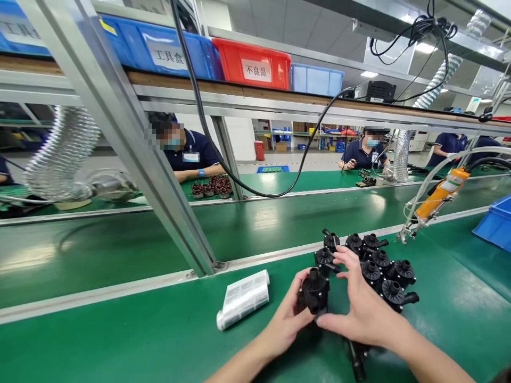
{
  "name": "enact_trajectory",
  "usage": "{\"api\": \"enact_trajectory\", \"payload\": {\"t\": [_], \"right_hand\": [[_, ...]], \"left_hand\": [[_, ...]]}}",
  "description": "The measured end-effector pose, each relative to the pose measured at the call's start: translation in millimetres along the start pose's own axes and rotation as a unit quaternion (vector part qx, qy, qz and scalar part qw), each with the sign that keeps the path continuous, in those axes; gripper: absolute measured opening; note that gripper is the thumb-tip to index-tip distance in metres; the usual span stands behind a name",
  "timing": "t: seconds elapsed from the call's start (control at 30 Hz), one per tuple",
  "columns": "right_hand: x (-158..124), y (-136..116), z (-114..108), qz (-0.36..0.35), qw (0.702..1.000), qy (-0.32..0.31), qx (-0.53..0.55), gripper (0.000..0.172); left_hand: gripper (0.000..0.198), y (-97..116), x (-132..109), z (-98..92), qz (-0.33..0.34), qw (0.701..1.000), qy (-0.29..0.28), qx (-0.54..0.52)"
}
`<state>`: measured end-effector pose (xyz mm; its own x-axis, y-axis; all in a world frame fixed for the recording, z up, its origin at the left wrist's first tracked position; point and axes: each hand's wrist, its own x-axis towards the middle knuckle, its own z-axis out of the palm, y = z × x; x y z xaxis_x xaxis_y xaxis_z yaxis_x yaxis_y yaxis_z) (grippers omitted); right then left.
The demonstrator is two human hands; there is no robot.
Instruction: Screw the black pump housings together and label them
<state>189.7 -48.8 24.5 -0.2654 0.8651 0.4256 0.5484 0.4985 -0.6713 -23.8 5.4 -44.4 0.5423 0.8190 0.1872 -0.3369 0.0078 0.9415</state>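
My left hand (285, 319) is wrapped round a black plastic pump body (314, 290) with a round port on top, held just above the green bench. My right hand (361, 306) cups the same pump body from the right, thumb pressed at its base and fingers curled over the top. Directly behind my hands stands a cluster of several similar black pump bodies (379, 263). A black rod-like tool (356, 361) lies under my right wrist, partly hidden.
A white tube (243, 298) lies to the left of my hands. An orange electric screwdriver (439, 199) hangs at the right, a blue bin (495, 223) beyond it. A slanted metal frame post (159, 175) stands ahead. Other workers sit across the conveyor belt (279, 218).
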Motion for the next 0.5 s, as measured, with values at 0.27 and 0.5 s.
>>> {"api": "enact_trajectory", "payload": {"t": [0.27, 0.5], "right_hand": [[-22.7, 13.4, -60.0, 0.127, 0.963, -0.223, 0.080, 0.103], [0.2, 9.6, -25.4, 0.078, 0.948, -0.036, 0.307, 0.092]], "left_hand": [[0.065, 0.7, 29.5, -71.1, 0.068, 0.948, 0.105, 0.293], [0.099, -3.4, -22.1, 4.5, 0.223, 0.935, -0.072, 0.268]]}}
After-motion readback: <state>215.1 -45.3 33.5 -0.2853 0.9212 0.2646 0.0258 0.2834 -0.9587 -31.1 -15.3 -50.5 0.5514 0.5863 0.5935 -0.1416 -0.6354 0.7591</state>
